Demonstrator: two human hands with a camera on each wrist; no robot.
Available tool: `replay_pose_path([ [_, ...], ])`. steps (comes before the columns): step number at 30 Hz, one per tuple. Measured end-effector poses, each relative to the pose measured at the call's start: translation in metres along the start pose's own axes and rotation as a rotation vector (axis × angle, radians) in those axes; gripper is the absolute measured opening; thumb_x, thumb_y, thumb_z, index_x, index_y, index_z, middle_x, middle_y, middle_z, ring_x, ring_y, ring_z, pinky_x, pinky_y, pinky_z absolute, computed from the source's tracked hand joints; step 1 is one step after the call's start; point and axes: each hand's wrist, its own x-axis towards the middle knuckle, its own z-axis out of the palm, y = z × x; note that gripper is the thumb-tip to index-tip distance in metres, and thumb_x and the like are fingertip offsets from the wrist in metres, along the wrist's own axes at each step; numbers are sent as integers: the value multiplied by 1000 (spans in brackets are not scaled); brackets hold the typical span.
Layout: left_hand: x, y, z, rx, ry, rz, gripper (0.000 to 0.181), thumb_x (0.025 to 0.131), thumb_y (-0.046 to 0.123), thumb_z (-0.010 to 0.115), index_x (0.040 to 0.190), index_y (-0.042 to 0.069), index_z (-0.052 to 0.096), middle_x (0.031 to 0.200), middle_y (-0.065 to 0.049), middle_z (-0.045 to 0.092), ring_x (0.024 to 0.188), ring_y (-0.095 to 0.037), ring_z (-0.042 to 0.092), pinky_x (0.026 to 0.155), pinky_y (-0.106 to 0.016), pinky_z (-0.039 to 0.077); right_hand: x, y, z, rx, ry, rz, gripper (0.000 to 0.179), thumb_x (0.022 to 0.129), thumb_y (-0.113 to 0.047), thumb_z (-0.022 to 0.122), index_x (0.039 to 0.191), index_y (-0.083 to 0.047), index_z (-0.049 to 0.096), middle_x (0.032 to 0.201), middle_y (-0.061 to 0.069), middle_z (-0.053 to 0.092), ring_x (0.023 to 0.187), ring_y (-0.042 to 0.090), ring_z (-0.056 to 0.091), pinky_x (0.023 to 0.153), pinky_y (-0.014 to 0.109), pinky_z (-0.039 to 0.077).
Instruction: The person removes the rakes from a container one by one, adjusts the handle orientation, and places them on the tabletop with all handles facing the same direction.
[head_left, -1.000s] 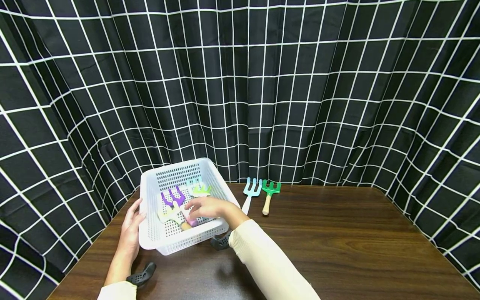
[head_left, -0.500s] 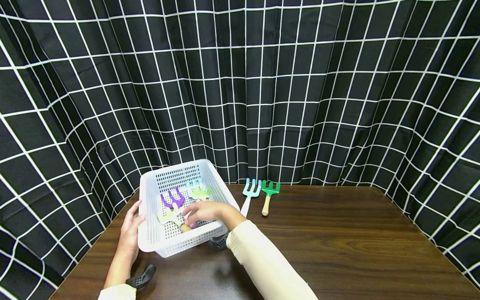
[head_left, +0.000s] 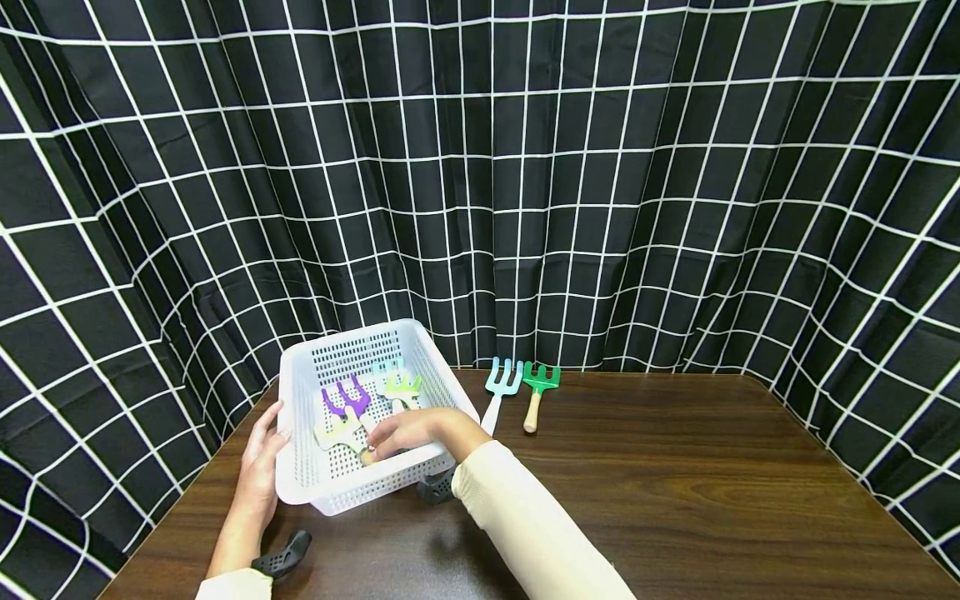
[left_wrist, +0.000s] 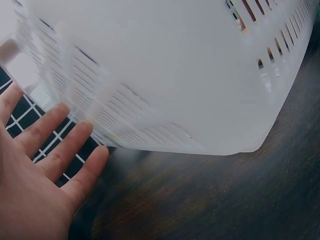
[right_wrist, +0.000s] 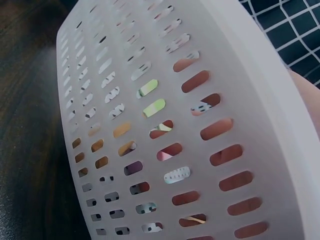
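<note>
My left hand [head_left: 262, 458] supports the left side of a white perforated plastic basket [head_left: 296, 483]; its extended fingers lie against the wall in the left wrist view. The basket sits tilted on the table. My right hand [head_left: 411, 431] reaches down inside, with bent fingers close over the handles of small garden forks. A pale yellow-green tool [head_left: 339, 432] has its wooden handle end right at my fingertips. The purple fork [head_left: 352, 398] lies beyond, its handle mostly covered by that hand. I cannot tell whether the fingers grip a handle. In the right wrist view, the basket wall [right_wrist: 240, 100] hides the fingers.
Right of the basket, a light blue fork [head_left: 504, 382] and a green fork [head_left: 540, 379] with a wooden handle lie on the brown table [head_left: 675, 467]. Inside the basket are also a lime-green fork [head_left: 403, 386] and a pale blue one [head_left: 387, 367]. A black gridded curtain [head_left: 600, 208] surrounds the back.
My right hand has sunk lower and toward the near side of the basket, now covering the pink-purple handle that showed before. The left hand and basket have barely moved.
</note>
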Motion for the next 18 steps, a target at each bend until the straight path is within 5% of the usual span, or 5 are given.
replay_pose_path([
  [10, 2, -2, -2, -11, -5, 2, 45, 103, 13, 44, 146, 13, 31, 114, 4, 61, 90, -8, 64, 71, -20, 51, 3, 1, 1, 18, 88, -16, 39, 90, -32, 64, 123, -12, 64, 95, -3, 68, 92, 11, 61, 85, 22, 40],
  [18, 3, -2, -1, 20, 7, -22, 47, 103, 15, 45, 147, 10, 28, 114, 2, 61, 89, -8, 65, 70, -20, 52, 4, 3, 1, -70, 14, -11, 42, 90, -37, 61, 127, -17, 63, 121, -5, 63, 109, 4, 53, 92, 21, 37],
])
